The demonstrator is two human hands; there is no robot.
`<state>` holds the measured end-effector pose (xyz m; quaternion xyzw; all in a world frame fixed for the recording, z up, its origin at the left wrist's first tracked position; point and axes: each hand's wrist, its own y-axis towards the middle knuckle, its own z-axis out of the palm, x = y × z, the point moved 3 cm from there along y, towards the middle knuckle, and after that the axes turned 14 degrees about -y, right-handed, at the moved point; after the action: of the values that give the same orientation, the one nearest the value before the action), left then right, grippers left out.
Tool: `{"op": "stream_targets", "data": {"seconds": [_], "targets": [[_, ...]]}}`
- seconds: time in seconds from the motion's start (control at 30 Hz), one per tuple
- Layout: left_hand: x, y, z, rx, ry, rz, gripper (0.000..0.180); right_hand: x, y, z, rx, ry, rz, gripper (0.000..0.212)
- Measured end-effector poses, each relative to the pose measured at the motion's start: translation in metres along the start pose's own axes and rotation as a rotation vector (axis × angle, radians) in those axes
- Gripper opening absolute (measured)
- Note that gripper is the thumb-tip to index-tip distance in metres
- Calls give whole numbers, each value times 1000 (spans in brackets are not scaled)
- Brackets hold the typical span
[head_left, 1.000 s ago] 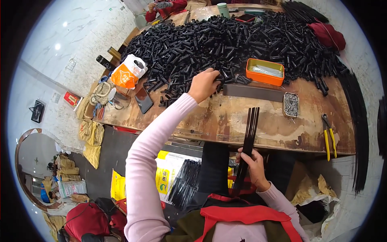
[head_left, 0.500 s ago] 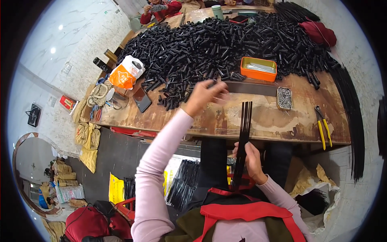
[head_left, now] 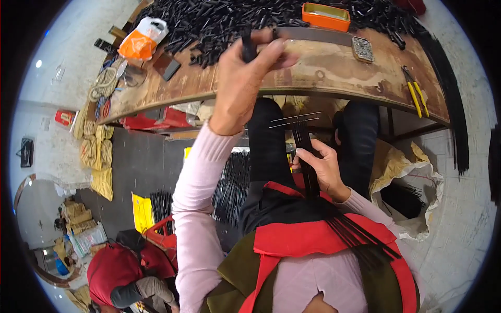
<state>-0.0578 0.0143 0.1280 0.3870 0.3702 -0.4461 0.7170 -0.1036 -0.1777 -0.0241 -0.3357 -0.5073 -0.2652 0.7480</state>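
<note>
My left hand (head_left: 237,83) is raised over the table's near edge, its fingers curled around a short black tube (head_left: 248,46). A second dark piece shows by its fingertips, too small to make out. Low over my lap, my right hand (head_left: 325,169) grips a bundle of long thin black strips (head_left: 301,136), thumb across them. Two thin metal wires (head_left: 283,119) lie crosswise at the strips' far end. The near ends fan out over my red and black apron (head_left: 292,237).
Black tubes (head_left: 219,21) are heaped across the wooden table (head_left: 334,73). On it are an orange tin (head_left: 325,19), a small tray of metal bits (head_left: 362,49), yellow-handled pliers (head_left: 415,91), a phone (head_left: 167,66) and a plastic bag (head_left: 143,39). A sack (head_left: 391,164) stands at right.
The view has tilted downward. My left hand has come nearer and now shows a black tube in it. Two metal wires now show across the strips, whose near ends spread over the apron.
</note>
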Motion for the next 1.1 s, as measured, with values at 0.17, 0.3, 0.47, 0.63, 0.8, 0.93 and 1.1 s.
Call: {"op": "stream_targets", "data": {"seconds": [0.17,0.3,0.47,0.63,0.8,0.93,1.1], "targets": [[91,-76,-58,-343,-210,-182,23,-6,-5,8,-17,-53,-22,17],[104,-94,-68,-509,-249,24,23,-10,-6,12,4,-74,-29,17],[107,-93,-49,-577,-219,91,21,-3,-8,19,-13,-88,-32,17],[113,-97,-57,-590,-288,79,21,-5,-6,18,13,-70,-46,18],[110,-119,-63,-415,-535,-346,24,-2,-10,17,-9,-101,-31,17],[99,-123,-57,-431,-602,-338,23,0,-12,17,-19,-118,-45,16],[99,-125,-56,-395,-624,-368,22,-1,-15,16,-36,-115,-54,17]]}}
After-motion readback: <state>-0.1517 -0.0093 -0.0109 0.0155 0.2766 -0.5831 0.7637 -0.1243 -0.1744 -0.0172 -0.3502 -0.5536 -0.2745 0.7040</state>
